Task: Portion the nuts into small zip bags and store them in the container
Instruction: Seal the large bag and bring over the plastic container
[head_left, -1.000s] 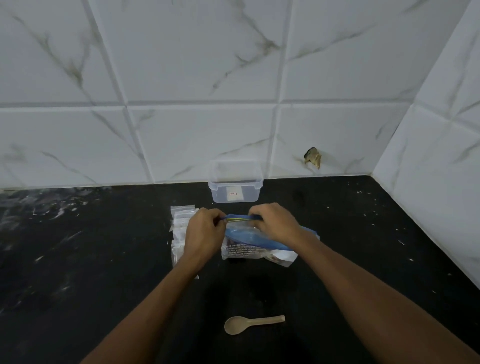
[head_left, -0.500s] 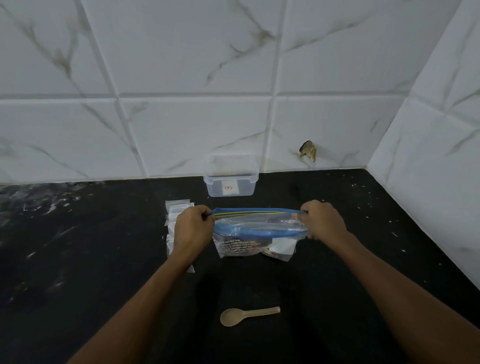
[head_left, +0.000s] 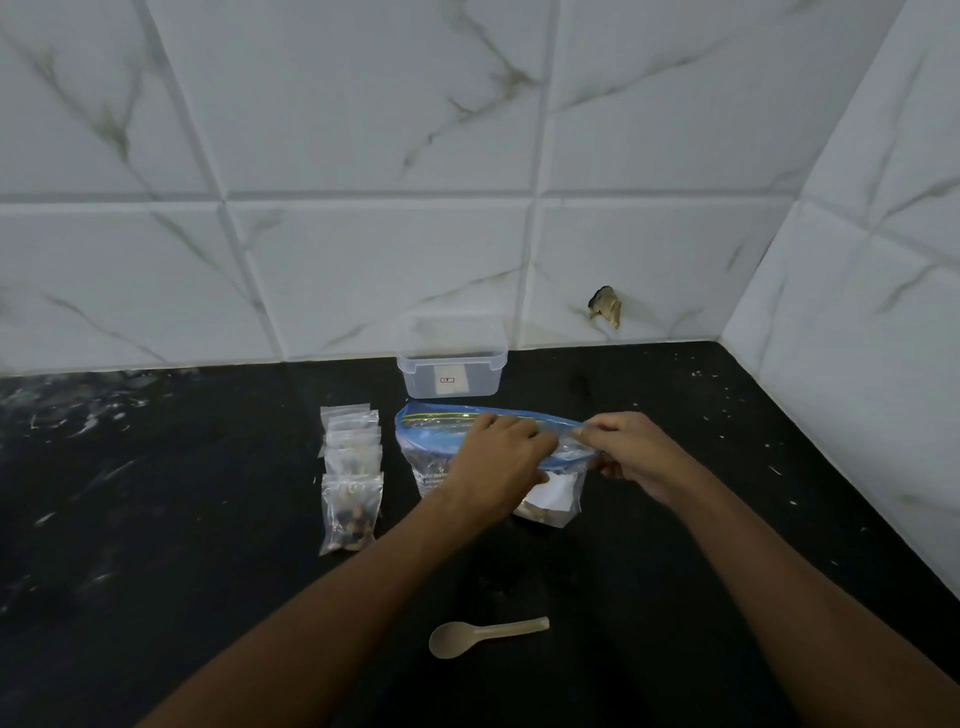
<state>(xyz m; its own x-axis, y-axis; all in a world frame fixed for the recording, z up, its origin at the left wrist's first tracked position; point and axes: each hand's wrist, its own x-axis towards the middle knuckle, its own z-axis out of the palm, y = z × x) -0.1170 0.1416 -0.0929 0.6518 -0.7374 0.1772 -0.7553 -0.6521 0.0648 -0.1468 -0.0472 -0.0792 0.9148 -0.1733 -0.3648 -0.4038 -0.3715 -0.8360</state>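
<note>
Both hands pinch one large blue-topped clear zip bag.
Left hand, right hand — five small filled bags, one container, one spoon.

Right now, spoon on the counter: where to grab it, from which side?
Grip the spoon by its handle, the straight end pointing right, coming from above with a pinch across its width. It lies flat on the black counter with the round bowl at the left and open space all around. The right hand looks nearer the handle, but it is now pinching the big zip bag.

Both hands, left hand and right hand, pinching big zip bag's top
</note>
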